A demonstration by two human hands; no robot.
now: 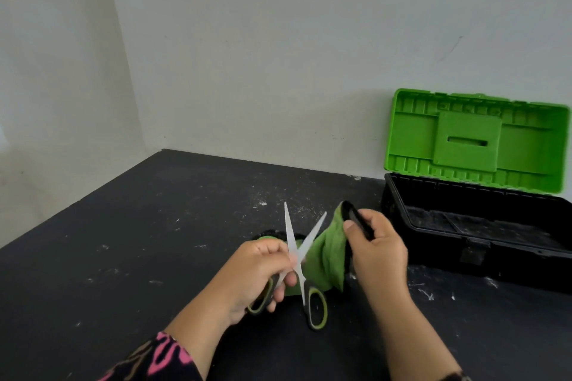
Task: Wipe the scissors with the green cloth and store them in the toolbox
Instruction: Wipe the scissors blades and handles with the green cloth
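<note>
- Nearest to the camera: a pink-and-black sleeve [154,356] on the left forearm, low in the view.
- Above it, the left hand [257,275], clenched round one handle loop of the scissors [299,272], with the other loop free.
- Scissors lifted a little over the dark table [139,241], in front of the body, spread wide in an X with both tips up and away.
- To the right, the right hand [377,250], pinching the cloth [328,253] by its dark edge between thumb and fingers.
- Cloth hanging just beside the right blade and seemingly touching it; hard to tell for sure.
- Judged as the wiping step, with the storing not yet begun.
- For a good wipe:
  - Hold the handle firmly, so as to stop any turning under the pressure of the cloth.
  - Fold the cloth thick over one blade only, then take the other blade.
  - Draw from the pivot toward the tip, along the flat sides, never against the cutting edge.
  - Leave no bare finger on the edge; always a layer of cloth between.
  - Press also into the corner at the pivot, a likely place for dirt.
- Main risk: a slip of the cloth hand along an open blade, so go slowly and without force.
- Close the blades before any carrying.
- Well to the right, against the wall: the toolbox [510,269], open, with its green lid [473,139] standing up.
- Afterwards, lay the scissors flat in the black lower part, tips away from the hand.
</note>
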